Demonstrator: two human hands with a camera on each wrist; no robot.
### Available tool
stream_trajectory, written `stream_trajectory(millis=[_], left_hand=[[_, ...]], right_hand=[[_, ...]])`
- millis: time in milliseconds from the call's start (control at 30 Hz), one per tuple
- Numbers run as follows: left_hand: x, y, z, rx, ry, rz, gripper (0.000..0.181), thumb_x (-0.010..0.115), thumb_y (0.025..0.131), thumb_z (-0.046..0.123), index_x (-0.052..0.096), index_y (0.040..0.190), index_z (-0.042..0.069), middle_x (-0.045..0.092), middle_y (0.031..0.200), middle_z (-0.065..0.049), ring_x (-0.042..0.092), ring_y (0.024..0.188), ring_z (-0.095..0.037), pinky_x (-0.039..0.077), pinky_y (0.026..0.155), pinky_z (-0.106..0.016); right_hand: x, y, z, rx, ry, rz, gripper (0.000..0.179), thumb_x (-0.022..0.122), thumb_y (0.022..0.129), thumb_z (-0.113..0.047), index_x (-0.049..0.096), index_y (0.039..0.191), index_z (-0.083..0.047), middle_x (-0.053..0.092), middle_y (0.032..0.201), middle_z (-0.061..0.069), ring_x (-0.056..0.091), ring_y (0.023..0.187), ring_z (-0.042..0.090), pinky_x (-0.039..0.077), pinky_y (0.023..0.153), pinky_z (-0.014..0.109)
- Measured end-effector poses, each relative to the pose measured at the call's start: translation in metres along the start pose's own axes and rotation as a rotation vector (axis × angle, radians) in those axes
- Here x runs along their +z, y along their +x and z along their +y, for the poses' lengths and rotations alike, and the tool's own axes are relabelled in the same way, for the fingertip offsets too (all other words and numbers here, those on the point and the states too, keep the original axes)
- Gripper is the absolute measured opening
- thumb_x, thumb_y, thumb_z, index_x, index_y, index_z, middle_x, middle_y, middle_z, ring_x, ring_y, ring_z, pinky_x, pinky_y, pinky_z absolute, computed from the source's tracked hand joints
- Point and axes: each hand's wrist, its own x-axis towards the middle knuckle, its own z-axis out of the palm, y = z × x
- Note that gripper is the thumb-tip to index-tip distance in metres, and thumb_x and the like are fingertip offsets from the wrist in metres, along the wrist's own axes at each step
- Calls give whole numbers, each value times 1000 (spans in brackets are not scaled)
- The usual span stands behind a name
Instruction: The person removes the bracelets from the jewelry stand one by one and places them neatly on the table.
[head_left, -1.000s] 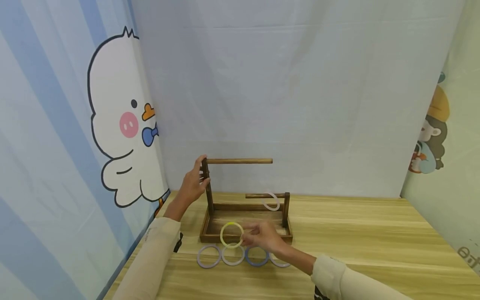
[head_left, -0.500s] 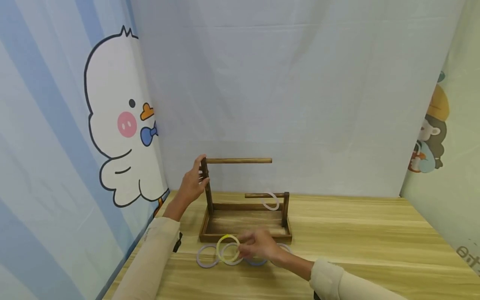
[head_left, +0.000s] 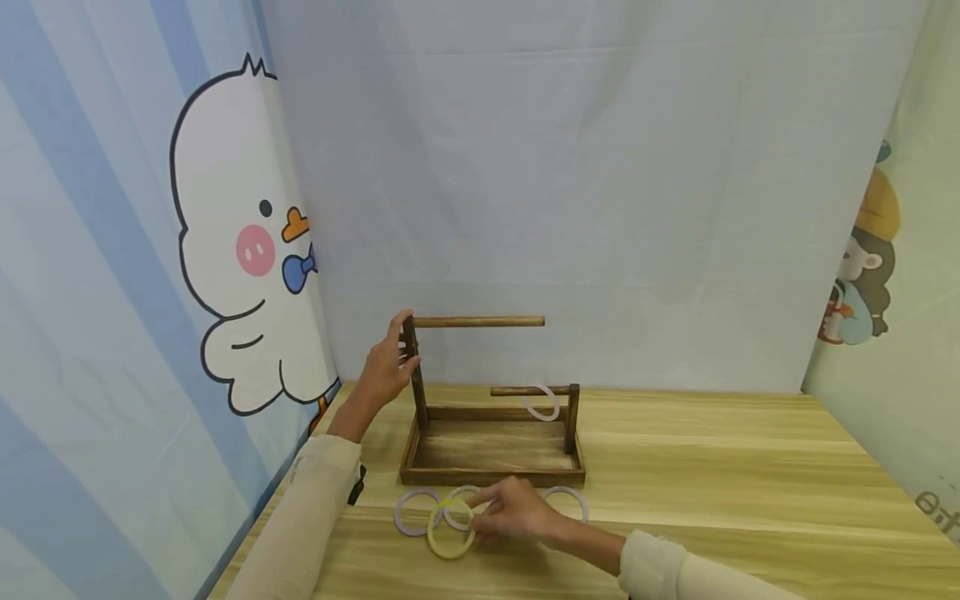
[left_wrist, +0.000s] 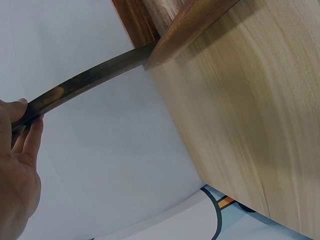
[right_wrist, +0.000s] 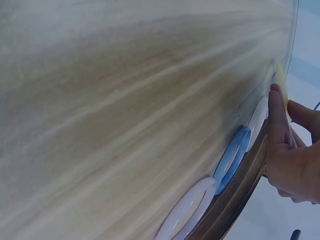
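Note:
My left hand (head_left: pixel 386 367) holds the tall left post (head_left: pixel 417 396) of a dark wooden rack near its top, thumb on one side and fingers on the other, as the left wrist view also shows. Between the thumb and fingers of my right hand (head_left: pixel 517 510) is a yellow ring (head_left: pixel 452 556), low in front of the rack. In the head view it overlaps a purple ring (head_left: pixel 397 512) and a white ring (head_left: pixel 465 489). A blue ring (right_wrist: pixel 239 165) lies on the table in the right wrist view; my right hand hides it from the head camera.
A pale pink ring (head_left: pixel 553 414) hangs on the rack's short lower rod (head_left: pixel 510 392). The longer upper rod (head_left: pixel 480 322) points right and is bare. Another pale ring (head_left: pixel 586 506) lies right of my hand, before the rack's tray rim (head_left: pixel 491 477). Cloth curtains surround the table.
My right hand has brought the yellow ring down and slightly left, from before the tray to the row of rings. My left hand keeps its hold on the post.

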Motion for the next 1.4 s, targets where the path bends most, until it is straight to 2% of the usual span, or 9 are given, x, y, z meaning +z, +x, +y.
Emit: stream_trajectory(millis=[200, 467, 733, 867, 1200, 1400], left_hand=[[0, 0, -1, -8, -7, -6, 84, 70, 96, -6, 22, 161, 14, 62, 122, -31, 69, 109, -45, 63, 90, -49], [0, 1, 1, 3, -14, 0, 83, 71, 95, -6, 23, 161, 11, 61, 123, -31, 69, 110, -45, 63, 90, -48], [-1, 3, 0, -1, -14, 2, 84, 71, 95, -5, 23, 161, 14, 63, 123, -30, 70, 110, -45, 63, 90, -48], [-2, 2, 1, -7, -11, 0, 83, 71, 96, -5, 23, 161, 12, 62, 124, -31, 69, 110, -45, 63, 90, -48], [-1, -1, 1, -34, -27, -15, 83, 70, 96, -5, 22, 162, 13, 64, 122, -27, 69, 112, -44, 63, 91, -48], [0, -1, 1, -10, -10, -3, 83, 71, 95, -6, 23, 161, 11, 64, 121, -28, 70, 110, -44, 63, 90, -48]], right_hand=[[5, 0, 2, 39, 6, -56, 35, 73, 94, 0, 67, 127, 10, 77, 83, 17, 78, 77, 36, 66, 67, 30], [9, -1, 0, 70, 61, -89, 34, 73, 95, 0, 65, 125, 12, 76, 86, 23, 77, 79, 40, 67, 67, 35], [8, -3, 3, 82, 59, -78, 31, 76, 92, -3, 69, 120, 11, 77, 81, 18, 77, 72, 37, 65, 60, 31], [9, -3, 5, 79, 67, -60, 28, 78, 91, -2, 71, 115, 9, 76, 80, 19, 76, 69, 37, 64, 57, 30], [16, -3, 11, 67, 66, -15, 17, 80, 89, -1, 72, 102, 7, 76, 77, 17, 76, 63, 29, 63, 54, 28], [16, -3, 12, 56, 54, -7, 16, 80, 89, -1, 72, 102, 7, 76, 78, 17, 76, 65, 32, 63, 54, 27]])
